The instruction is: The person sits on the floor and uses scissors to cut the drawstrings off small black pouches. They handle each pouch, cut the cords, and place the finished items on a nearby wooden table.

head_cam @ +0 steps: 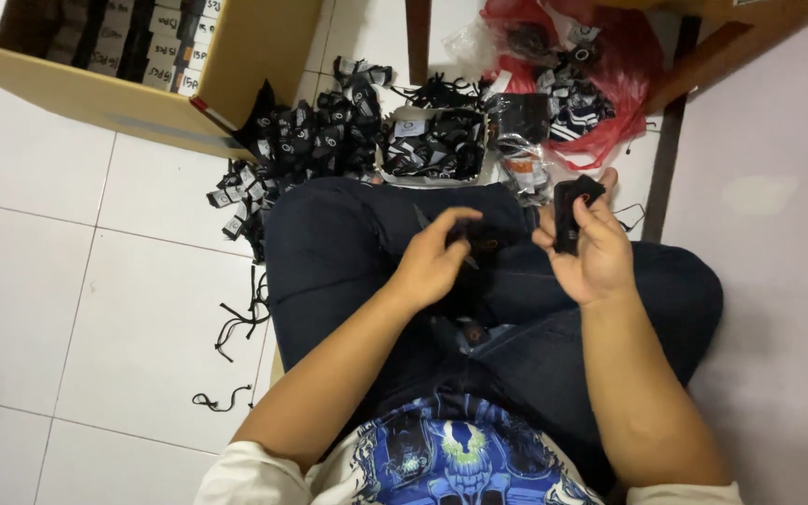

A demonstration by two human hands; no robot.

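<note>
Small black fabric piece [568, 215] pinched in right hand [591, 252], scissors [441, 234] in left hand [432, 266]: risks slipping onto dark jeans [348, 252], nicking fingers.

**Both hands raised over the lap**

The left hand [432, 262] reaches in from the near left, fingers curled and thumb pressed toward them. The right hand [586, 248] sits further right, palm turned inward, fingers closed in a grip. Both forearms are bare.
</note>
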